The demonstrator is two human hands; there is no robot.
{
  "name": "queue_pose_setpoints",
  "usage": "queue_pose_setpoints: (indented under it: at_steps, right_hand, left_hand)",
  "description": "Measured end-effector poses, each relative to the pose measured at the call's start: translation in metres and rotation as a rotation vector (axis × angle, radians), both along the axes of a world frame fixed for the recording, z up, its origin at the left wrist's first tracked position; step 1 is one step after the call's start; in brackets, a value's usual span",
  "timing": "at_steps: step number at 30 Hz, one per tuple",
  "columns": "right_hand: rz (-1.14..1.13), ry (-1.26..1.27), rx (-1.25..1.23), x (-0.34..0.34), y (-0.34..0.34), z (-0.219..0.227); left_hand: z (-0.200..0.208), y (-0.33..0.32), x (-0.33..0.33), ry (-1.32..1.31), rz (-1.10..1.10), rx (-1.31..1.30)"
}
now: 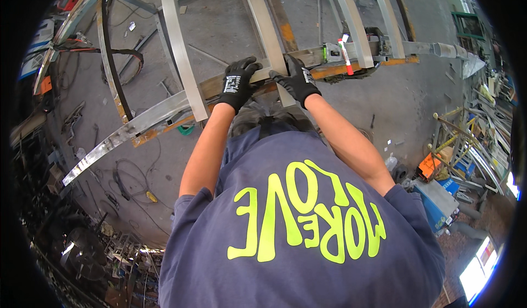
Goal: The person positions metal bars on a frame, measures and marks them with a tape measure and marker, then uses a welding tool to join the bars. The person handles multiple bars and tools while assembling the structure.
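Both my hands wear black gloves and rest at the near edge of a metal frame. My left hand [240,83] closes over a short flat metal bar [262,75] lying crosswise between the hands. My right hand [299,79] grips a long silver square tube [263,20] near its close end, thumb across the top and fingers along the right side. That tube runs away from me over the frame's rail. Undersides of both grips are hidden. Right of my right hand, a red-and-white marker [345,57] and a green-and-silver tape measure [332,53] lie on the rail.
Other long tubes [178,44] cross the curved silver rail [126,126], whose end juts out at left. A cable [129,179] lies on the floor at left. Metal scrap [483,138] and a blue-grey box [433,204] stand at right.
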State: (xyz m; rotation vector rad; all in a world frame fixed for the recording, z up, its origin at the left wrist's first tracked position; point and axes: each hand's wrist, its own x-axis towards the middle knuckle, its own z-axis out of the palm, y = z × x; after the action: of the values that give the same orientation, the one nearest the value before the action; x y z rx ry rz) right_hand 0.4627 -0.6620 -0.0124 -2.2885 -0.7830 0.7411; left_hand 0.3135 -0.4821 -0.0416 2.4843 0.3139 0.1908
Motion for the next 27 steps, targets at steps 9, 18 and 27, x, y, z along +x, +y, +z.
queue_pose_setpoints:
  at_steps: [9, 18, 27]
  right_hand:
    - [0.004, 0.193, 0.081, 0.011, 0.007, 0.019]
    - [-0.027, 0.132, 0.124, 0.009, 0.004, 0.002]
    - [-0.021, 0.156, 0.107, 0.009, 0.007, 0.02]
  left_hand:
    - [0.069, 0.042, -0.096, -0.178, 0.553, 0.133]
    - [0.024, 0.037, -0.097, -0.065, 0.624, -0.584]
    - [0.043, 0.005, -0.058, 0.087, 0.563, -0.739]
